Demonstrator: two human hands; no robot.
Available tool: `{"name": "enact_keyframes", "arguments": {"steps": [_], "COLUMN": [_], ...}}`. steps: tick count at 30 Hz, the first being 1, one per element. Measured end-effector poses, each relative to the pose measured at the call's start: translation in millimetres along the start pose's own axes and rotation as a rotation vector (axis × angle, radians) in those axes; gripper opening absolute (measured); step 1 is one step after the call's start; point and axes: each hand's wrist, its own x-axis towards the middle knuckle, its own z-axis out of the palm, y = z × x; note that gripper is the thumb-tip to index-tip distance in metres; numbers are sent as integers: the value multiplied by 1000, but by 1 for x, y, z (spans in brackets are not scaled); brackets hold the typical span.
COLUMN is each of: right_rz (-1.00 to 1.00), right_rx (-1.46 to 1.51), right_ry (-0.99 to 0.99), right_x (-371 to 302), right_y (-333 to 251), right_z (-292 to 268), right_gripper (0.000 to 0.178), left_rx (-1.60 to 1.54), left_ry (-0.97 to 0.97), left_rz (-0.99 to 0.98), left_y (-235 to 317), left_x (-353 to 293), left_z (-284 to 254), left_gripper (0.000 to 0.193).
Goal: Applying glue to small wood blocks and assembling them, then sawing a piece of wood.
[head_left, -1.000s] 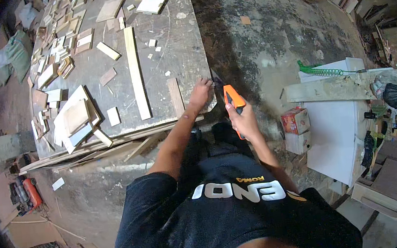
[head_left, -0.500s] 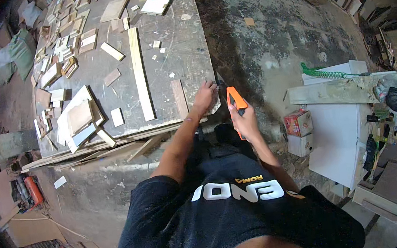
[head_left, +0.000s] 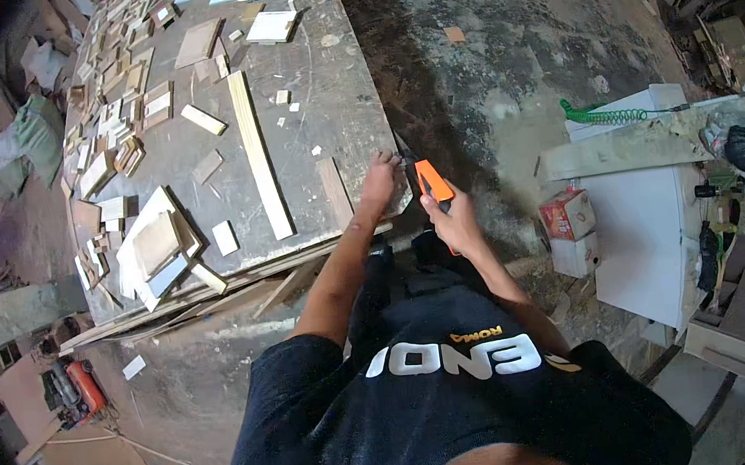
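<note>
At the near right corner of the worktable (head_left: 325, 71), my left hand (head_left: 381, 176) rests with its fingers bent and closed at the edge. Whatever lies under those fingertips is too small and dark to make out. My right hand (head_left: 455, 219) is wrapped round the orange-and-black handle of a handsaw (head_left: 434, 180). Its narrow blade points away from me, alongside the table's right edge and close to my left fingers. Just left of my left hand lies a brown wood strip (head_left: 335, 192). A longer pale strip (head_left: 260, 158) lies further left.
Stacked board offcuts (head_left: 157, 243) and many small wood blocks cover the table's left side. On the right stand a white panel (head_left: 639, 242), cardboard boxes (head_left: 568, 215) and a bench with a green coiled hose (head_left: 605, 115). A red power tool (head_left: 86, 386) sits at lower left.
The view has shifted slightly. The saw and my right hand have moved a little against the table edge, with the handle tilted differently. My left hand keeps its place at the corner.
</note>
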Motion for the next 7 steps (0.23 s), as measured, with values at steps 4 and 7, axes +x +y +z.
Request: {"name": "enact_keyframes", "arguments": {"steps": [4, 7], "right_rz": [143, -20], "right_rx": [16, -85], "right_ry": [-59, -41], "right_x": [-4, 7], "right_y": [-20, 0], "right_z": [-9, 4], "right_gripper": [36, 37], "left_rx": [-6, -23], "left_ry": [18, -4], "left_rz": [32, -16], "left_y": [5, -7], "left_x": [-2, -3], "left_z": [1, 6], "left_gripper": [16, 20]}}
